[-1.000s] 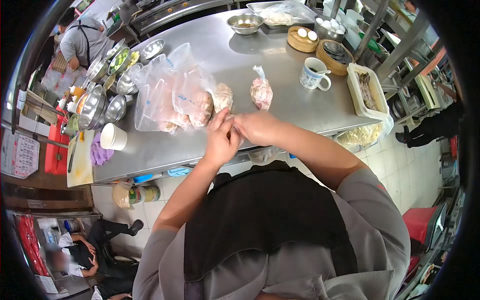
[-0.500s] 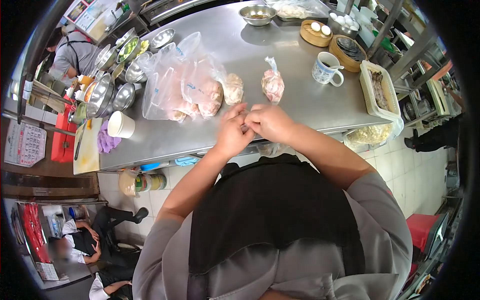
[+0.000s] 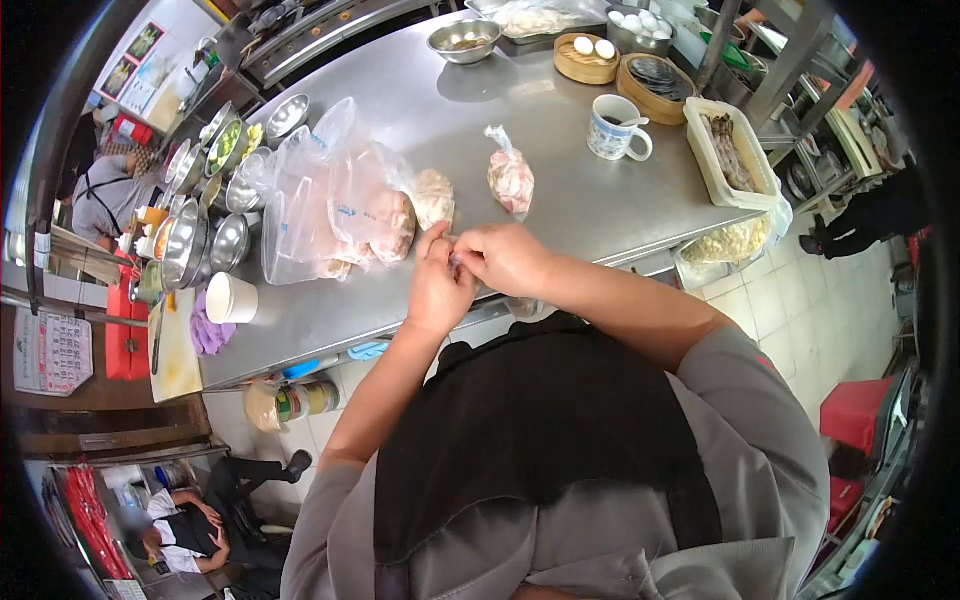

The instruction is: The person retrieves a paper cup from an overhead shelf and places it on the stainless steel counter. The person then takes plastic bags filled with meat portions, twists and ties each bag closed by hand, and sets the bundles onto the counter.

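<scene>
Basically, steel bench (image 3: 560, 210); raw-meat bags (image 3: 340, 200) grouped left, probably for reach; tied meat bag (image 3: 511, 180) farther right; apparently clear plastic (image 3: 457, 263) pinched in left hand (image 3: 438, 288) and right hand (image 3: 505, 258) over near edge, likely for control.

Stainless counter (image 3: 450, 120), pale tiled floor (image 3: 770, 290), calendar (image 3: 53, 353) at left, posters (image 3: 145, 41) on white wall (image 3: 190, 40) upper left, metal rack (image 3: 797, 68) right.
</scene>
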Demonstrator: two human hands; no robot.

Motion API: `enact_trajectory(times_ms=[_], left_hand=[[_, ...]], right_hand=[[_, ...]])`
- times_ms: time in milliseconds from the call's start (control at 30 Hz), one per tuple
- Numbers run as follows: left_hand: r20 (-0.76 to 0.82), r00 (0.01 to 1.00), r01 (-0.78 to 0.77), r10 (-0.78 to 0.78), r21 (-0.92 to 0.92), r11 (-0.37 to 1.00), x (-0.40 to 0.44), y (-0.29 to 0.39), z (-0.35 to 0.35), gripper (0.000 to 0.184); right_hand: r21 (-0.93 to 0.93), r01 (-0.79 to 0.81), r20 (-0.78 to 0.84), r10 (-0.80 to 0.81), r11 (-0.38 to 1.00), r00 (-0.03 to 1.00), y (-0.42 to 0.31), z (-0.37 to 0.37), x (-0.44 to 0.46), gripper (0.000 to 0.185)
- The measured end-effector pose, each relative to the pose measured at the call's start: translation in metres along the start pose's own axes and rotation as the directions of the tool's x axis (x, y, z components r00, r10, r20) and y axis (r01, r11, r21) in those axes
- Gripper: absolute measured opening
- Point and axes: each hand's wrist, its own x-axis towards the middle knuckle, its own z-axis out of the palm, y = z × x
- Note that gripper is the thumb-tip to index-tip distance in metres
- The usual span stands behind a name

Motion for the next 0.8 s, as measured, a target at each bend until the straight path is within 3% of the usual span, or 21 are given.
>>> enact_trajectory(times_ms=[100,200,300,400,500,567,600,700,800], left_hand=[[0.027,1.0,-0.005,0.006,-0.023,1.0,-0.002,-0.013,-0.003,0.016],[0.15,0.989,0.029,-0.006,-0.151,0.988,-0.001,-0.023,-0.014,0.017],[0.176,0.984,0.074,-0.033,-0.234,0.969,-0.003,-0.032,-0.017,0.014],[0.15,0.981,0.171,-0.127,-0.335,0.927,-0.006,-0.035,-0.012,0.006],[0.121,0.985,0.16,-0.122,-0.395,0.905,-0.007,-0.053,0.0,0.009],[0.207,0.933,0.358,-0.294,-0.612,0.705,-0.006,-0.065,0.01,0.014],[0.266,0.892,0.441,-0.366,-0.693,0.57,-0.004,-0.061,0.007,0.016],[0.396,0.795,0.578,-0.46,-0.724,0.377,0.001,-0.05,-0.008,0.018],[0.314,0.798,0.514,-0.514,-0.801,0.307,0.001,-0.045,0.0,0.017]], right_hand=[[0.125,-0.15,0.073,0.141,0.981,0.987,-0.002,-0.004,0.001,0.015],[0.296,-0.264,0.147,0.23,0.918,0.962,0.012,-0.003,0.005,0.016],[0.569,-0.495,0.369,0.334,0.657,0.867,0.03,0.006,0.013,0.015],[0.577,-0.556,0.388,0.398,0.599,0.832,0.028,0.01,0.016,0.013],[0.38,-0.312,0.165,0.268,0.871,0.949,0.017,0.008,0.015,0.01],[0.138,0.018,-0.03,-0.014,0.99,0.999,0.014,0.005,0.018,0.01],[-0.004,0.175,-0.095,-0.175,0.985,0.98,0.013,0.005,0.018,0.009],[0.05,0.201,-0.131,-0.193,0.978,0.972,0.007,0.007,0.019,0.014],[0.092,0.085,-0.211,-0.064,0.992,0.975,-0.01,0.006,0.01,0.016]])
